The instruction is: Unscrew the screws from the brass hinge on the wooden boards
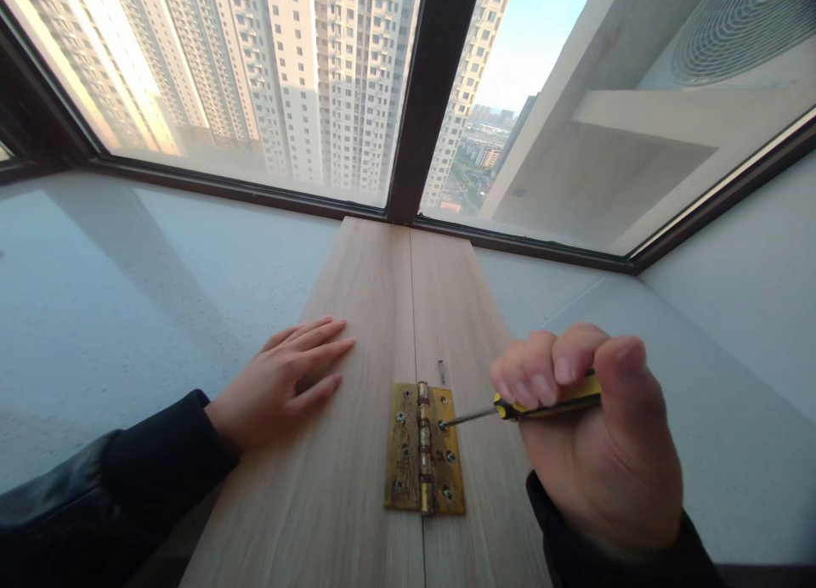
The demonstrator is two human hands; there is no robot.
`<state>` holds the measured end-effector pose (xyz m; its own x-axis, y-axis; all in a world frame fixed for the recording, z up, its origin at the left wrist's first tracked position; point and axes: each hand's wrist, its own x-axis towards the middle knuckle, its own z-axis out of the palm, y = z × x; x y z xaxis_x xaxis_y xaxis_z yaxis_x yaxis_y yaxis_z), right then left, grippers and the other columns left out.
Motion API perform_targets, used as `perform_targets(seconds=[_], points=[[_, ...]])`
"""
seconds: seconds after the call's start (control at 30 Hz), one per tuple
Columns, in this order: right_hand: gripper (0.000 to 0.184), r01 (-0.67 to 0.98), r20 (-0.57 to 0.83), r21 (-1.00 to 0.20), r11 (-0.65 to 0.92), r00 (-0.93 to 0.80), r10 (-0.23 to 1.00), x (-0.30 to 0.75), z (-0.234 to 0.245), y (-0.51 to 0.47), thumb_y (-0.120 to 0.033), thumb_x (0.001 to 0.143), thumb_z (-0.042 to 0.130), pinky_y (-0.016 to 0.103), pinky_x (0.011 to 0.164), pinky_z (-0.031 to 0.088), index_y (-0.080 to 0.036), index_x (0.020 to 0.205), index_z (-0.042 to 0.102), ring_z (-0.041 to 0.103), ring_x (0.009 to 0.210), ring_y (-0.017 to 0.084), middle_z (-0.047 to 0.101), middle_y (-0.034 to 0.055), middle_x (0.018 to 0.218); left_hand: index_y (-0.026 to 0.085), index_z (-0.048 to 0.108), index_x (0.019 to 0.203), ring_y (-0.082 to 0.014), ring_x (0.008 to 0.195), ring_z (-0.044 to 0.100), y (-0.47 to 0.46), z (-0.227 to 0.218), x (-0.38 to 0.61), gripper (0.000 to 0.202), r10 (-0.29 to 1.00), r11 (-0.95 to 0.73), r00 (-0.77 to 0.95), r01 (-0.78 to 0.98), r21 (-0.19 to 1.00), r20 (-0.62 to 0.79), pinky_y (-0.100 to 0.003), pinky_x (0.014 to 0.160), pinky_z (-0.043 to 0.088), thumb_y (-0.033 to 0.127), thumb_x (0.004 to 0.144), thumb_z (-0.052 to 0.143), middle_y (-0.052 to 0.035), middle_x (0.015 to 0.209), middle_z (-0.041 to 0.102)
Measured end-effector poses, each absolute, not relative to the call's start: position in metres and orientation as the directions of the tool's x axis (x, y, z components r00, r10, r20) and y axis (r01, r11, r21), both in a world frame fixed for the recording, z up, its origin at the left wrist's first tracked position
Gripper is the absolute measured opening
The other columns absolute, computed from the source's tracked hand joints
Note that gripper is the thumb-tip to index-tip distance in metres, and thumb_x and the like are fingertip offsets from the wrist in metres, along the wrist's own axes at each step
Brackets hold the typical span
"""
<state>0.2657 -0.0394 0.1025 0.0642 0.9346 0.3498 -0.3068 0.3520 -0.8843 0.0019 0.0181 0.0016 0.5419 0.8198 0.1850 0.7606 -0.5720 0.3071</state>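
Note:
My right hand [592,435] is closed around the yellow and black handle of a screwdriver [503,408]. The shaft points left, and its tip meets a screw on the right leaf of a brass hinge [424,452]. The hinge lies flat across the seam between two pale wooden boards [357,291], its worn knuckle along the seam. Screw heads sit in several of its holes; the upper right hole shows no screw head. Just above that hole lies a loose screw [440,371]. My left hand [286,384] rests flat with fingers spread on the left board, holding nothing.
The boards lie on a white speckled sill [191,265] and reach to the dark window frame [408,146]. Beyond the glass stand tall buildings [286,78] and an outdoor fan unit [745,36]. A white wall [752,257] rises on the right.

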Motion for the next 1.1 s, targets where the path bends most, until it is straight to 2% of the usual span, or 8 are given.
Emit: perform_targets(seconds=[0.1, 0.2, 0.43, 0.63, 0.77, 0.87, 1.0, 1.1], points=[[0.037, -0.186, 0.294, -0.882, 0.432, 0.499, 0.815, 0.246, 0.096, -0.051, -0.053, 0.085, 0.064, 0.026, 0.054, 0.043, -0.02, 0.07, 0.062, 0.044, 0.055, 0.013, 0.044, -0.0014, 0.057, 0.03, 0.046, 0.136, -0.0262, 0.137, 0.032, 0.019, 0.001, 0.002, 0.046, 0.824, -0.566, 0.539, 0.76, 0.318, 0.176, -0.047, 0.11, 0.03, 0.043, 0.093, 0.041, -0.0013, 0.148, 0.036], [0.039, -0.186, 0.326, -0.845, 0.502, 0.565, 0.758, 0.239, 0.1, -0.055, -0.034, 0.088, 0.052, 0.023, 0.043, 0.035, -0.019, 0.053, 0.047, 0.029, 0.041, 0.01, 0.027, -0.0039, 0.044, 0.03, 0.045, 0.137, -0.0253, 0.137, 0.031, 0.019, 0.001, 0.002, 0.046, 0.826, -0.562, 0.538, 0.767, 0.309, 0.167, -0.047, 0.111, 0.029, 0.043, 0.093, 0.04, -0.0005, 0.149, 0.035], [0.045, -0.301, 0.281, -0.938, 0.171, -0.376, 0.883, 0.281, 0.115, -0.016, -0.039, 0.083, 0.052, 0.024, 0.035, 0.026, -0.018, 0.051, 0.029, 0.02, 0.032, 0.008, 0.017, -0.0059, 0.038, 0.029, 0.046, 0.136, -0.0253, 0.137, 0.031, 0.018, 0.002, 0.003, 0.045, 0.827, -0.562, 0.535, 0.764, 0.318, 0.175, -0.047, 0.11, 0.03, 0.042, 0.093, 0.041, -0.0013, 0.148, 0.036], [0.03, -0.187, 0.268, -0.899, 0.397, 0.482, 0.834, 0.26, 0.093, -0.06, -0.047, 0.084, 0.065, 0.03, 0.061, 0.047, -0.021, 0.069, 0.063, 0.045, 0.06, 0.015, 0.043, -0.0006, 0.061, 0.03, 0.045, 0.137, -0.0258, 0.137, 0.031, 0.019, 0.001, 0.002, 0.045, 0.82, -0.571, 0.545, 0.758, 0.314, 0.176, -0.047, 0.11, 0.03, 0.042, 0.093, 0.04, -0.0007, 0.149, 0.035], [0.033, -0.166, 0.283, -0.851, 0.498, 0.653, 0.702, 0.239, 0.088, -0.064, -0.046, 0.089, 0.058, 0.028, 0.052, 0.042, -0.022, 0.066, 0.06, 0.035, 0.05, 0.014, 0.032, -0.0027, 0.051, 0.03, 0.043, 0.138, -0.0237, 0.138, 0.029, 0.019, 0.001, 0.001, 0.046, 0.824, -0.565, 0.544, 0.774, 0.286, 0.157, -0.047, 0.111, 0.029, 0.043, 0.094, 0.038, -0.0002, 0.15, 0.033], [0.031, -0.23, 0.321, -0.842, 0.488, 0.514, 0.796, 0.243, 0.098, -0.04, -0.025, 0.082, 0.05, 0.023, 0.037, 0.025, -0.019, 0.052, 0.043, 0.019, 0.036, 0.009, 0.022, -0.0051, 0.042, 0.03, 0.042, 0.139, -0.0227, 0.139, 0.028, 0.018, 0.002, 0.002, 0.046, 0.821, -0.57, 0.553, 0.773, 0.278, 0.145, -0.046, 0.111, 0.029, 0.043, 0.094, 0.038, 0.0003, 0.15, 0.032], [0.036, -0.352, 0.312, -0.908, 0.225, -0.212, 0.926, 0.269, 0.107, -0.019, -0.041, 0.08, 0.05, 0.023, 0.036, 0.025, -0.019, 0.057, 0.033, 0.016, 0.032, 0.008, 0.014, -0.0076, 0.039, 0.031, 0.042, 0.138, -0.0231, 0.139, 0.027, 0.018, 0.001, 0.002, 0.046, 0.824, -0.566, 0.547, 0.775, 0.28, 0.151, -0.047, 0.111, 0.029, 0.044, 0.094, 0.038, 0.0007, 0.15, 0.032], [0.033, -0.344, 0.334, -0.894, 0.288, -0.079, 0.939, 0.276, 0.1, -0.034, -0.042, 0.081, 0.059, 0.023, 0.042, 0.034, -0.019, 0.063, 0.044, 0.028, 0.038, 0.009, 0.029, -0.0067, 0.043, 0.031, 0.042, 0.138, -0.0231, 0.139, 0.027, 0.019, 0.001, 0.002, 0.046, 0.827, -0.562, 0.543, 0.781, 0.274, 0.149, -0.047, 0.111, 0.029, 0.044, 0.094, 0.038, 0.0005, 0.15, 0.032]])
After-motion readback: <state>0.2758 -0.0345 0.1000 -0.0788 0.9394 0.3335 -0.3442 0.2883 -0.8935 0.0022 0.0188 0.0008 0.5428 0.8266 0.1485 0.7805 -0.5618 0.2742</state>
